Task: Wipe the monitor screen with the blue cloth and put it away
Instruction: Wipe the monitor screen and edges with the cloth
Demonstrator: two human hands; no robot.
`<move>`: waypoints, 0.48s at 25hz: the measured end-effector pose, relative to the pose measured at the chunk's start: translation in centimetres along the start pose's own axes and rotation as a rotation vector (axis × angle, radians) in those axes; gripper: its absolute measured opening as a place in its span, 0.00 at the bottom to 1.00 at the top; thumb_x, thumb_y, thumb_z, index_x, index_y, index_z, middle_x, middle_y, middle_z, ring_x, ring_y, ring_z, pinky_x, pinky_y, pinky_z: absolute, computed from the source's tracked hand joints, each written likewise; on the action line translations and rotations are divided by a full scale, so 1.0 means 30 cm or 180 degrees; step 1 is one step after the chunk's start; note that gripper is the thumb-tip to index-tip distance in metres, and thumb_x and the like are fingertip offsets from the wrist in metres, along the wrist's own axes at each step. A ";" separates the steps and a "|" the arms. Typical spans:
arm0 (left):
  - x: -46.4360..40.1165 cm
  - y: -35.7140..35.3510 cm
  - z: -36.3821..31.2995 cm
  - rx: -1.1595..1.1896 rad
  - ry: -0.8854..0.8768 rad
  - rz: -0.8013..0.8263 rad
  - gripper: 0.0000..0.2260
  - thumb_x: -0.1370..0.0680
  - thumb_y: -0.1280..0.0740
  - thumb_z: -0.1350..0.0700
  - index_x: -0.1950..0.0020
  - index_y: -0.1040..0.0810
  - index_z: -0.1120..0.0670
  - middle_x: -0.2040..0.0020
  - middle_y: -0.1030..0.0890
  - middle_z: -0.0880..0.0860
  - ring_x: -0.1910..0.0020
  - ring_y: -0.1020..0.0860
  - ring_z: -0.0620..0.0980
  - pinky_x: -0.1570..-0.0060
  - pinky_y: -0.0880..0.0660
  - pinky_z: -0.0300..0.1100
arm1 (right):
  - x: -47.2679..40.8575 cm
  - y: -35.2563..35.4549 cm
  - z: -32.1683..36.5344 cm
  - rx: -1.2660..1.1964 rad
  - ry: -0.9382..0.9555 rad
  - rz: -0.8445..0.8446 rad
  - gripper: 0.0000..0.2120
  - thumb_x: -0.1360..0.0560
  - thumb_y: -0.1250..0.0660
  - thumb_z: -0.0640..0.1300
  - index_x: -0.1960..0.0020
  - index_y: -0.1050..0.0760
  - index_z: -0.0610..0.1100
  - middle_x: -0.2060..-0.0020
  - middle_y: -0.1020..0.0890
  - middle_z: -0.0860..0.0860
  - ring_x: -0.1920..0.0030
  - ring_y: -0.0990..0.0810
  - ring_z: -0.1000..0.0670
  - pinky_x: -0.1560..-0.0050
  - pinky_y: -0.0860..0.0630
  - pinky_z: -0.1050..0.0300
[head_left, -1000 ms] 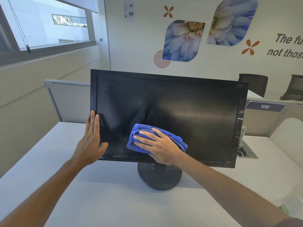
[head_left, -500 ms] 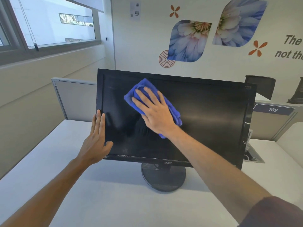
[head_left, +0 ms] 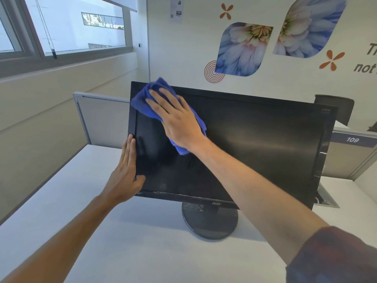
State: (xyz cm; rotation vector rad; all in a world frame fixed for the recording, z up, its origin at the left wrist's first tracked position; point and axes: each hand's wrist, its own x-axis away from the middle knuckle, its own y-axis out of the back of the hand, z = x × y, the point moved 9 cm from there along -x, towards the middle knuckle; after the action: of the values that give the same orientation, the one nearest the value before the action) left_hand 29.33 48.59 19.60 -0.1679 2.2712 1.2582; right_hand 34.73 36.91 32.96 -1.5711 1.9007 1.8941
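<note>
Beside the screen's near-left edge, the left hand (head_left: 125,176) lies flat with straight fingers along the bezel of the monitor (head_left: 255,139), thumb resting on the glass low in the corner; it grasps nothing and appears to steady the panel. Just right of that hand and above it, the right hand (head_left: 177,121) spreads its fingers flat over the blue cloth (head_left: 146,103), pressing it against the upper-left corner of the screen. The cloth is bunched under the palm, its top fold rising just past the monitor's top edge beyond the fingertips, and a loose end hangs out below the wrist. Neither hand curls round anything: both are flattened, 1 against the frame and 1 on the cloth. Below the right forearm the round stand (head_left: 210,223) sits on the white desk (head_left: 102,231). Right of the wiping hand, most of the dark panel stretches away, with pale horizontal streaks or reflections across its middle; whether these are smears or glare cannot be told. Judging from this, the task is in its wiping step and likely well short of finished: the cloth covers only the corner nearest the left hand, the wide area to the right of the hand may need passes, and the putting away is not yet done, since the cloth is on the glass. No obvious place for storing it shows on the desk.
</note>
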 end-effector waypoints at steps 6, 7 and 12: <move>-0.001 0.006 0.012 0.0373 0.0150 -0.0023 0.44 0.30 0.39 0.60 0.23 0.66 0.47 0.22 0.62 0.43 0.24 0.43 0.56 0.65 0.28 0.29 | -0.009 -0.112 0.049 0.0421 0.0111 0.0302 0.28 0.24 0.39 0.49 0.24 0.38 0.49 0.23 0.39 0.52 0.23 0.44 0.47 0.26 0.46 0.42; 0.003 0.002 0.019 0.0429 0.0209 -0.0020 0.45 0.29 0.38 0.63 0.23 0.66 0.47 0.21 0.60 0.45 0.31 0.33 0.62 0.67 0.30 0.27 | 0.037 -0.129 0.074 0.0369 0.0118 0.0295 0.29 0.24 0.39 0.48 0.24 0.38 0.50 0.23 0.40 0.52 0.23 0.44 0.47 0.26 0.47 0.42; 0.024 -0.001 0.053 0.0733 0.0456 -0.0157 0.45 0.30 0.40 0.68 0.23 0.63 0.45 0.21 0.48 0.51 0.40 0.27 0.62 0.52 0.31 0.35 | 0.242 -0.223 0.199 0.0097 0.0258 0.0562 0.29 0.24 0.39 0.45 0.24 0.38 0.50 0.23 0.39 0.53 0.23 0.44 0.48 0.25 0.52 0.43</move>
State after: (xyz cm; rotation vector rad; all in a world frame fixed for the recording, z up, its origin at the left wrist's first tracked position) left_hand 29.34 49.97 18.52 -0.2348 2.4978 0.9777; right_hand 31.90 38.81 21.93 -1.5408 2.1579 1.8812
